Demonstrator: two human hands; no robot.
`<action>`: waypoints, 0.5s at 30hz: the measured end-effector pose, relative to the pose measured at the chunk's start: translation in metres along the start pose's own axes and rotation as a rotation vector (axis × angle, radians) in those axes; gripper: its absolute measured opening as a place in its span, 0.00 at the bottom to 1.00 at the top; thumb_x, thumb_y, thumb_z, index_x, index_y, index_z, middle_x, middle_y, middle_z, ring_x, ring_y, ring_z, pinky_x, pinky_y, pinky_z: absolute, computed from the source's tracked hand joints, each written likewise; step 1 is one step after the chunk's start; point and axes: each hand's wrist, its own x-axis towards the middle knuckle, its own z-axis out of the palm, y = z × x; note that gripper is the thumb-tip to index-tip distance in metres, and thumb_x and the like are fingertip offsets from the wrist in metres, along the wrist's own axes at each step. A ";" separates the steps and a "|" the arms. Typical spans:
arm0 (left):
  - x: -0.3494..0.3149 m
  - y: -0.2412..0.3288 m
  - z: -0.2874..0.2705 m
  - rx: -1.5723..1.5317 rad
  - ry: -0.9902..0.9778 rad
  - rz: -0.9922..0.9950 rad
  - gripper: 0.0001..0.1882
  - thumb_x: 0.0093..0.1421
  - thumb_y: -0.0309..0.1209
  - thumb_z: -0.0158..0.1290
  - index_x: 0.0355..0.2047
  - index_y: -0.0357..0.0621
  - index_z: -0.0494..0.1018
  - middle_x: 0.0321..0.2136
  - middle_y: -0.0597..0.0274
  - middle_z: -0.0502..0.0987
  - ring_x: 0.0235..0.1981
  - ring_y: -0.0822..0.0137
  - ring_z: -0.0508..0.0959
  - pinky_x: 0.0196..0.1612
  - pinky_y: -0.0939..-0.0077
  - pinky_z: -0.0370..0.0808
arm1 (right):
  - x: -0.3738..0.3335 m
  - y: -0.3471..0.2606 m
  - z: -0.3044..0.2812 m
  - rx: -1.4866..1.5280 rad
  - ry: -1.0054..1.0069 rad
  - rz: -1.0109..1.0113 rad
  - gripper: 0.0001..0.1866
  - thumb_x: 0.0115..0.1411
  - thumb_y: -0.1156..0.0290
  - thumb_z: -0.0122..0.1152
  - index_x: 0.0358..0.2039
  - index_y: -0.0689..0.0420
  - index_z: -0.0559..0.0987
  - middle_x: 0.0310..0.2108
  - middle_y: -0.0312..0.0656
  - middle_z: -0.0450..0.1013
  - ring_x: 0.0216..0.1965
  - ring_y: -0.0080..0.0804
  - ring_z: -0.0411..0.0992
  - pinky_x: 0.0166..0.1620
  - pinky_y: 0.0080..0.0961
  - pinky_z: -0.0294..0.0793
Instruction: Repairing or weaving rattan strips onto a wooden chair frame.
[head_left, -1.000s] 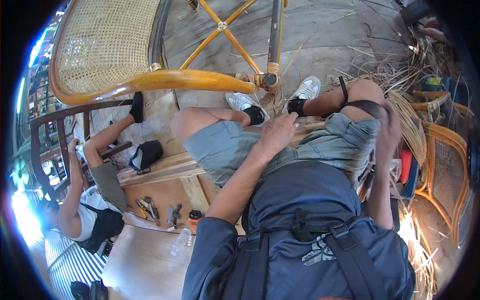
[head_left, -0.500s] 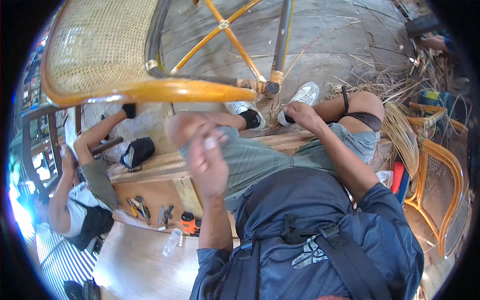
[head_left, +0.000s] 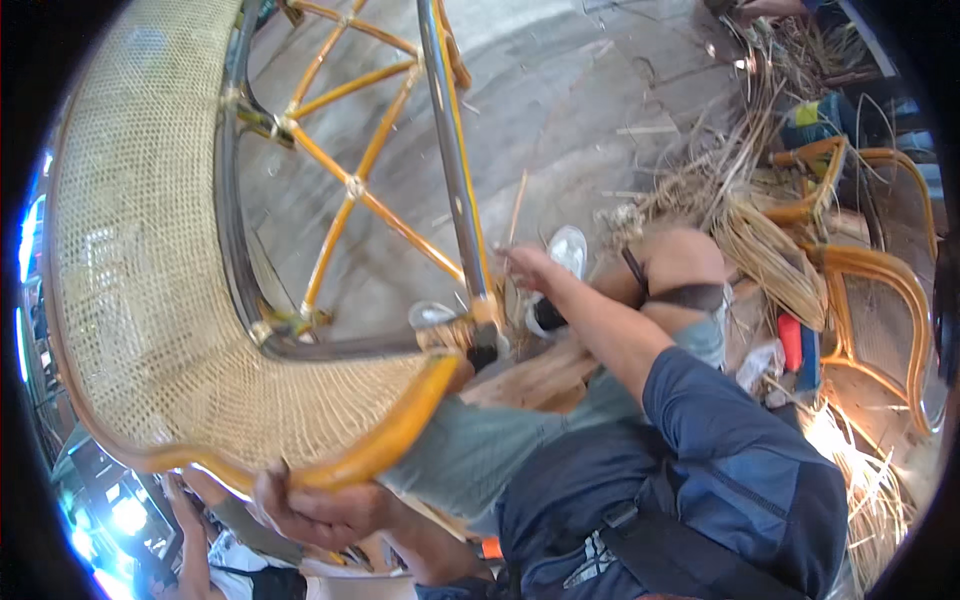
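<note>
A rattan chair (head_left: 350,185) with a woven cane panel (head_left: 140,250) and glossy orange-brown poles lies tilted before me, at the left and centre. My left hand (head_left: 325,510) is closed round the curved wooden rim (head_left: 385,440) at its near edge. Beside the chair's wrapped corner joint (head_left: 485,308), the fingers of my right hand (head_left: 530,268) are pinched together. A thin rattan strand (head_left: 518,205) rises from those fingertips. Crossed poles (head_left: 355,187), bound where they meet, brace the frame.
Loose rattan strips (head_left: 770,255) lie heaped at the right, near smaller rattan chair frames (head_left: 880,262) and a red object (head_left: 790,343). Another person (head_left: 240,570) sits at the lower left, partly hidden by the chair. My shoe (head_left: 567,250) rests on the floor near my right hand.
The chair has turned and come nearer, showing more of the woven panel. My left hand, raised and off the chair before, now grips its rim. My right hand has moved left, beside the corner joint.
</note>
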 end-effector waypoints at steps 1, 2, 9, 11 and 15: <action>-0.003 -0.002 0.000 0.042 -0.024 0.049 0.14 0.59 0.26 0.37 0.38 0.28 0.68 0.35 0.49 0.72 0.37 0.59 0.72 0.46 0.68 0.68 | 0.001 -0.012 0.003 0.120 0.016 -0.010 0.07 0.56 0.61 0.50 0.28 0.49 0.70 0.18 0.31 0.61 0.17 0.24 0.59 0.20 0.25 0.58; -0.004 -0.004 0.001 0.038 0.002 0.053 0.14 0.59 0.26 0.37 0.38 0.28 0.68 0.35 0.49 0.72 0.37 0.59 0.72 0.46 0.68 0.68 | 0.004 -0.029 0.008 0.238 0.021 -0.016 0.09 0.57 0.60 0.49 0.26 0.50 0.70 0.14 0.30 0.58 0.13 0.22 0.56 0.15 0.22 0.54; 0.001 -0.012 -0.001 0.058 -0.030 0.083 0.15 0.59 0.29 0.35 0.37 0.30 0.67 0.36 0.51 0.69 0.42 0.57 0.68 0.50 0.62 0.63 | -0.022 -0.251 0.002 0.595 -0.087 -0.573 0.08 0.60 0.63 0.48 0.30 0.53 0.70 0.15 0.32 0.61 0.15 0.23 0.61 0.17 0.21 0.60; 0.006 0.007 0.000 -0.096 -0.035 -0.066 0.14 0.58 0.29 0.36 0.36 0.31 0.66 0.38 0.51 0.68 0.45 0.56 0.66 0.53 0.60 0.60 | -0.008 -0.295 0.012 0.478 -0.043 -0.587 0.09 0.60 0.63 0.48 0.30 0.55 0.70 0.17 0.33 0.65 0.17 0.25 0.65 0.18 0.23 0.64; 0.008 0.029 0.001 0.169 -0.246 -0.075 0.13 0.56 0.27 0.36 0.41 0.37 0.62 0.50 0.47 0.61 0.57 0.48 0.55 0.59 0.52 0.50 | 0.028 -0.326 0.005 0.467 0.093 -0.553 0.11 0.60 0.65 0.46 0.30 0.59 0.71 0.22 0.42 0.71 0.21 0.32 0.71 0.24 0.30 0.73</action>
